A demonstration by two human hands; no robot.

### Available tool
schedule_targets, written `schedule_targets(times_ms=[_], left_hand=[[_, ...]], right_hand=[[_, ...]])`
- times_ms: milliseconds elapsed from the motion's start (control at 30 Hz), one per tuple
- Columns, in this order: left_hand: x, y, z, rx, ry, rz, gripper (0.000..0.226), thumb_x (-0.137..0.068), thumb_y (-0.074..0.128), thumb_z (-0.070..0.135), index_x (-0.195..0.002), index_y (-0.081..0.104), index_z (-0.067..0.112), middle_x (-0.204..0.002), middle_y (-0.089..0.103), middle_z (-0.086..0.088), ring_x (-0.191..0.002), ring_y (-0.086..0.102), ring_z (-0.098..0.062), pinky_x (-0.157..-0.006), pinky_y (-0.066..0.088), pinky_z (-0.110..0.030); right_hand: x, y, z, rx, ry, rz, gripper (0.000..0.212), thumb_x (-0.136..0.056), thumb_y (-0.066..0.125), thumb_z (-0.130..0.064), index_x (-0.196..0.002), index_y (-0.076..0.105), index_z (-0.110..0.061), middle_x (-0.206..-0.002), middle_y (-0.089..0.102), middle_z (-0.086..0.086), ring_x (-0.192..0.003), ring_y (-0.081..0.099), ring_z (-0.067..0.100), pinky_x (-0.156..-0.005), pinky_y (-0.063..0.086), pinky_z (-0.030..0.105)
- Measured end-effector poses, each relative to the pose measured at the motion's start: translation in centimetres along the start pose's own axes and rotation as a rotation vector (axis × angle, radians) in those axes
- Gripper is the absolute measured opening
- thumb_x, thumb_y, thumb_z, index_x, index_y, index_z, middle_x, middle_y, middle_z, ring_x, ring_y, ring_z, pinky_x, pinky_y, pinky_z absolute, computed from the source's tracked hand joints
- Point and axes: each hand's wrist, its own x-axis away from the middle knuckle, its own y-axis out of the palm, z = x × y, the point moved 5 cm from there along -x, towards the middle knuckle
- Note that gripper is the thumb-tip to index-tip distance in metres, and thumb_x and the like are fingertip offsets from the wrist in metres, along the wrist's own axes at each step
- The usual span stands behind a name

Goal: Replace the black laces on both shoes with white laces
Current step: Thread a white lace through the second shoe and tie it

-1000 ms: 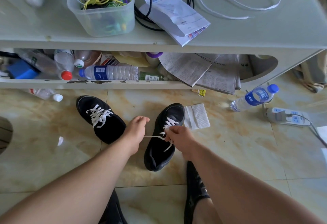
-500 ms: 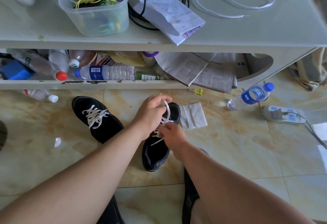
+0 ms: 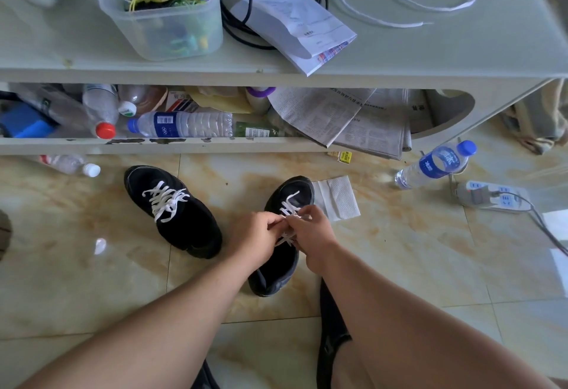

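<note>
Two black shoes stand on the tiled floor [image 3: 92,265] at centre frame. The left shoe [image 3: 175,213] carries a white lace [image 3: 166,199] threaded in crossings, loose ends splayed. The right shoe [image 3: 281,253] shows its white lace [image 3: 290,204] crossed over the forward eyelets. Above its tongue, the left hand [image 3: 255,235] and right hand [image 3: 313,232] meet, fingers curled, each pinching that lace; the exact strand held is apparently hidden. A white tissue [image 3: 336,198] lies just beside the toe.
</note>
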Motion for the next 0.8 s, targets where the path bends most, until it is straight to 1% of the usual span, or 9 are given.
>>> schedule_targets(times_ms=[67,167,267,367,433,533,633,700,800], left_hand=[[-0.1,-0.1,0.3,-0.103,0.062,-0.036,0.026,-0.100,0.062,0.051,-0.095,0.080,0.033,-0.077,0.073,0.003,-0.076,0.068,-0.018,-0.069,0.051,-0.036],[-0.4,-0.3,0.2,-0.289,0.098,-0.071,0.029,-0.101,0.060,0.056,-0.109,0.079,0.035,-0.091,0.076,-0.001,-0.088,0.069,-0.025,-0.072,0.051,-0.035],[-0.5,-0.3,0.2,-0.369,0.099,-0.087,0.028,-0.102,0.058,0.053,-0.120,0.076,0.040,-0.107,0.076,0.000,-0.099,0.069,-0.027,-0.077,0.053,-0.034],[-0.3,-0.2,0.4,-0.436,0.124,-0.062,0.028,-0.100,0.058,0.055,-0.115,0.077,0.040,-0.100,0.075,0.001,-0.093,0.069,-0.027,-0.066,0.047,-0.032],[-0.1,-0.2,0.5,-0.464,0.117,-0.042,0.031,-0.099,0.056,0.058,-0.109,0.077,0.037,-0.097,0.073,0.000,-0.090,0.069,-0.028,-0.062,0.040,-0.031],[-0.2,-0.2,0.8,-0.434,0.115,-0.016,0.035,-0.102,0.052,0.058,-0.098,0.072,0.029,-0.093,0.069,-0.001,-0.088,0.067,-0.029,-0.061,0.036,-0.032],[-0.4,-0.7,1.0,-0.414,0.092,0.043,0.032,-0.103,0.051,0.054,-0.101,0.072,0.029,-0.095,0.070,0.002,-0.090,0.067,-0.028,-0.062,0.040,-0.034],[-0.6,-0.8,0.5,-0.364,0.048,0.052,0.028,-0.105,0.050,0.048,-0.104,0.072,0.030,-0.091,0.071,0.004,-0.087,0.068,-0.027,-0.063,0.049,-0.035],[-0.9,-0.6,-0.4,-0.260,0.008,0.025,0.023,-0.106,0.050,0.041,-0.108,0.072,0.034,-0.084,0.069,0.008,-0.082,0.065,-0.024,-0.066,0.048,-0.033]], right_hand=[[0.0,-0.3,-0.1,0.071,-0.043,-0.013,0.008,-0.096,0.068,-0.008,-0.102,0.067,-0.013,-0.080,0.070,0.003,-0.065,0.062,0.013,-0.058,0.049,0.021],[0.2,-0.3,-0.3,0.256,-0.094,-0.050,0.011,-0.092,0.074,-0.010,-0.101,0.076,-0.017,-0.086,0.074,-0.003,-0.081,0.068,0.012,-0.060,0.047,0.011],[0.5,-0.4,-0.5,0.372,-0.087,-0.077,0.022,-0.081,0.083,-0.015,-0.102,0.081,-0.023,-0.095,0.077,-0.007,-0.091,0.071,0.011,-0.069,0.050,0.016],[0.9,-0.4,-1.3,0.680,-0.232,-0.108,0.019,-0.090,0.071,-0.017,-0.096,0.080,-0.032,-0.096,0.075,-0.010,-0.092,0.068,0.011,-0.075,0.053,0.022],[1.3,-0.1,-1.8,0.885,-0.369,-0.083,0.020,-0.092,0.067,-0.018,-0.098,0.081,-0.031,-0.098,0.075,-0.007,-0.094,0.066,0.013,-0.080,0.054,0.026],[1.9,0.1,-2.2,0.981,-0.507,-0.019,0.020,-0.093,0.060,-0.016,-0.098,0.079,-0.019,-0.097,0.073,0.004,-0.096,0.064,0.021,-0.079,0.052,0.031],[1.9,0.1,-2.5,0.884,-0.428,0.021,0.017,-0.094,0.059,-0.017,-0.103,0.073,-0.020,-0.097,0.072,0.001,-0.089,0.064,0.020,-0.071,0.048,0.028],[1.8,0.2,-2.3,0.567,-0.253,-0.003,0.014,-0.093,0.063,-0.014,-0.101,0.067,-0.025,-0.090,0.071,-0.003,-0.075,0.064,0.013,-0.061,0.047,0.022],[1.8,0.8,-1.8,0.139,-0.032,-0.094,0.024,-0.091,0.058,0.005,-0.086,0.065,-0.017,-0.071,0.062,0.002,-0.048,0.051,0.007,-0.043,0.038,0.018]])
